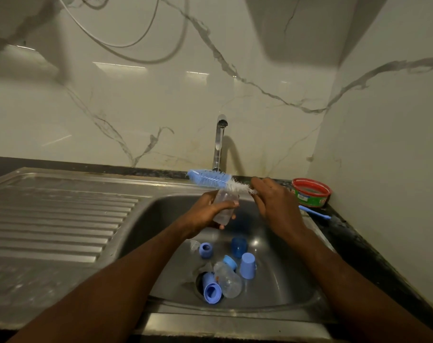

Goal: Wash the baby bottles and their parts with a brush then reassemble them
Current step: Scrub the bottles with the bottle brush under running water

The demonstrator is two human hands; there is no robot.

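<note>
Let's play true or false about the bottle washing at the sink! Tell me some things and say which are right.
1. The left hand holds a clear baby bottle. True.
2. The right hand holds a sponge. False: it holds a blue and white bottle brush.
3. The brush is deep inside the bottle. False: it lies across above the bottle's top.
4. Another clear bottle lies in the sink near the drain. True.
5. The red tub sits in the sink. False: it stands on the counter at the right.
</note>
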